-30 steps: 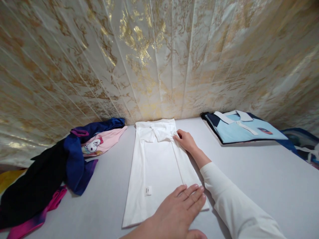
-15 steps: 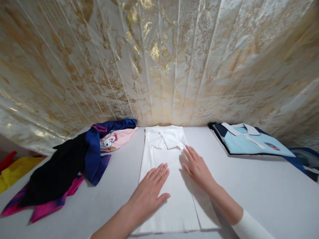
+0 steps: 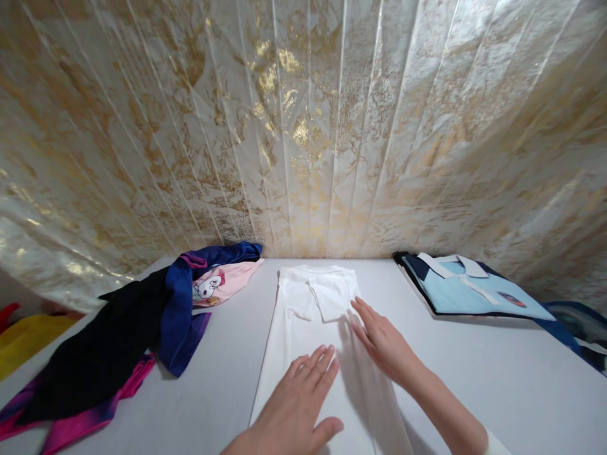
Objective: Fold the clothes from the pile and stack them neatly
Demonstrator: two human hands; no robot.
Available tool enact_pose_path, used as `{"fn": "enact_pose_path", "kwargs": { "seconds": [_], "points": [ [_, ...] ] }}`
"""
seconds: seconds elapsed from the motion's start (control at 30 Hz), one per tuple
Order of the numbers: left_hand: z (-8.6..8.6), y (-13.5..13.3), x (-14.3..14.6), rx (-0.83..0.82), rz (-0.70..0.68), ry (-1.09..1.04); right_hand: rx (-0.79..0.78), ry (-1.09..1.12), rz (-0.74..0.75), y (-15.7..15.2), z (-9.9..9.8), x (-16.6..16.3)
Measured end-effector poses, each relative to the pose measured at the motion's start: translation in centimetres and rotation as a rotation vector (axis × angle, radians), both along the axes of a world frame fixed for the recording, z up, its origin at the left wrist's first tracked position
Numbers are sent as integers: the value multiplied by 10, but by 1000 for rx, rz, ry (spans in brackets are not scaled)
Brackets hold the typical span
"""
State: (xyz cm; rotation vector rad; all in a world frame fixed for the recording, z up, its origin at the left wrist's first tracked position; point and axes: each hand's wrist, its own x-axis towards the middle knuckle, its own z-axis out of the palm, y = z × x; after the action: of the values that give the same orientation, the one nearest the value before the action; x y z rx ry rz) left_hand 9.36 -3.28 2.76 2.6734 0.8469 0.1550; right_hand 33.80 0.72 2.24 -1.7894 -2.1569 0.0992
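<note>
A white shirt, folded into a long narrow strip, lies flat on the pale table with its collar end toward the wall. My left hand rests palm down on its near half, fingers stretched out flat. My right hand lies on the shirt's right side just below the collar, fingers straight and together, pressing the cloth. Neither hand holds anything.
A heap of loose clothes, black, blue, pink and magenta, lies at the left. A folded light-blue polo shirt sits at the back right, with dark cloth beyond it. A gold-patterned curtain backs the table.
Both hands have slid along the white shirt: the left from its bottom edge up to the middle, the right from the collar down a little. The view has tilted up.
</note>
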Motion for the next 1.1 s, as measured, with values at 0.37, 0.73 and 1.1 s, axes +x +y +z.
{"fn": "enact_pose_path", "kwargs": {
  "seconds": [0.37,0.73,1.1],
  "points": [
    [-8,58,79,-33,-62,-96,-66,-42,-77,159,-16,14],
    [-2,72,72,15,282,-339,46,9,-147,138,-21,-19],
    [-8,192,-8,231,478,-21,13,-78,-133,99,-36,-63]
  ]
}}
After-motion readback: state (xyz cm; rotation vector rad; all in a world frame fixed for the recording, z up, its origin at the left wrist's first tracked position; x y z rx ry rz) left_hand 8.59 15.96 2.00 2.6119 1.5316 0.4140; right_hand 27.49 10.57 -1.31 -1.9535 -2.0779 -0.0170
